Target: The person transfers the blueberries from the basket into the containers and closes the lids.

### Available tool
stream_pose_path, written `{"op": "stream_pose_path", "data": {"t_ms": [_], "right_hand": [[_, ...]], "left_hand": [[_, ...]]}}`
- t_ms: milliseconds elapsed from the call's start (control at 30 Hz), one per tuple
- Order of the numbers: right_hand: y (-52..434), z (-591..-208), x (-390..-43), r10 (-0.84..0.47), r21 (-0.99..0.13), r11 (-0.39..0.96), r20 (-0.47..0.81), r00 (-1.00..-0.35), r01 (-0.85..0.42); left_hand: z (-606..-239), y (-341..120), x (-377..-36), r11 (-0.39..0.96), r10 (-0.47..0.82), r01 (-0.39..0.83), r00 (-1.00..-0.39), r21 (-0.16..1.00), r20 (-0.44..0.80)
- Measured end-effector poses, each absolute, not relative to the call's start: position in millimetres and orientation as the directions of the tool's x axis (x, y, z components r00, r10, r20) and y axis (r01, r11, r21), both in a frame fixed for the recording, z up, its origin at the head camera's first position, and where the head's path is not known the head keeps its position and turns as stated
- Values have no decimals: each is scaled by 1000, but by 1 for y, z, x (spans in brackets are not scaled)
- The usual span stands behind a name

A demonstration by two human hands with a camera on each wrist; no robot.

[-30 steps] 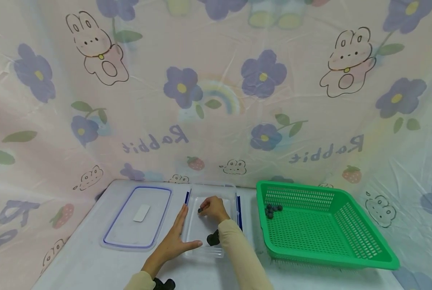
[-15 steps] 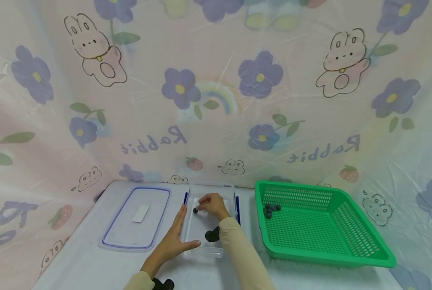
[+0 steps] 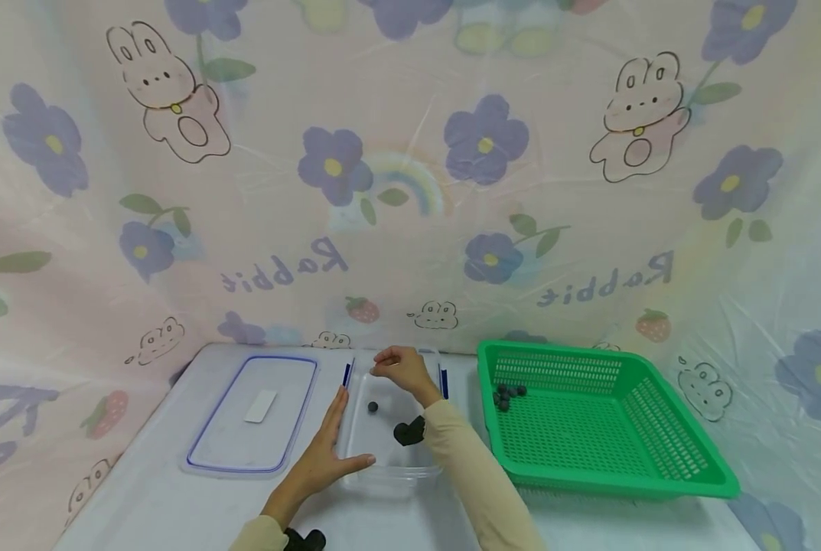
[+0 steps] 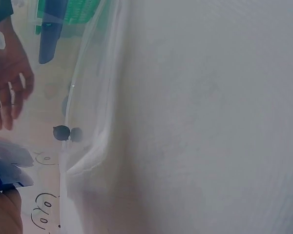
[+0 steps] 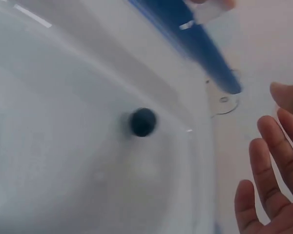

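A single blueberry [image 3: 373, 407] lies on the floor of a clear plastic box [image 3: 376, 450]; the blueberry [image 5: 142, 122] also shows in the right wrist view. My right hand [image 3: 406, 371] hovers over the far part of the box, apart from the blueberry. Its fingers [image 5: 264, 158] are loosely bent in the right wrist view, with nothing between them. Along the near left side of the box rests my left hand [image 3: 319, 461], fingers extended and thumb spread towards the front rim. In the left wrist view the blueberry [image 4: 61, 132] appears through the clear wall.
A green plastic basket [image 3: 617, 488] stands to the right, with several blueberries [image 3: 505, 396] in its left back corner. To the left lies a clear lid [image 3: 282, 409] with a blue seal and a white label [image 3: 261, 406]. Blue clips [image 3: 444, 384] hang at the box's sides. A printed curtain rises behind.
My right hand has let go of the blueberry, leaving it on the box floor, and has risen away towards the back. The left hand keeps its place beside the box.
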State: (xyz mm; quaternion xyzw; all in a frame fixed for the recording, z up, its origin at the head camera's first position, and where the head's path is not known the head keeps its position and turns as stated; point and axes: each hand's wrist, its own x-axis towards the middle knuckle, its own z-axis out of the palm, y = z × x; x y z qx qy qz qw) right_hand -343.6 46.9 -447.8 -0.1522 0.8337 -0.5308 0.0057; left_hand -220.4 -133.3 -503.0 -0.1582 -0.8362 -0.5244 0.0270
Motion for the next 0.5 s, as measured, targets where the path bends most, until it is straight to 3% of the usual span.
{"op": "stream_pose_path", "data": {"t_ms": [500], "right_hand": [[73,-401,-336,-362,-787,432,297,-884,-441]], "left_hand": [[-501,-132,-219,396,223,278,-954,875,202]]}}
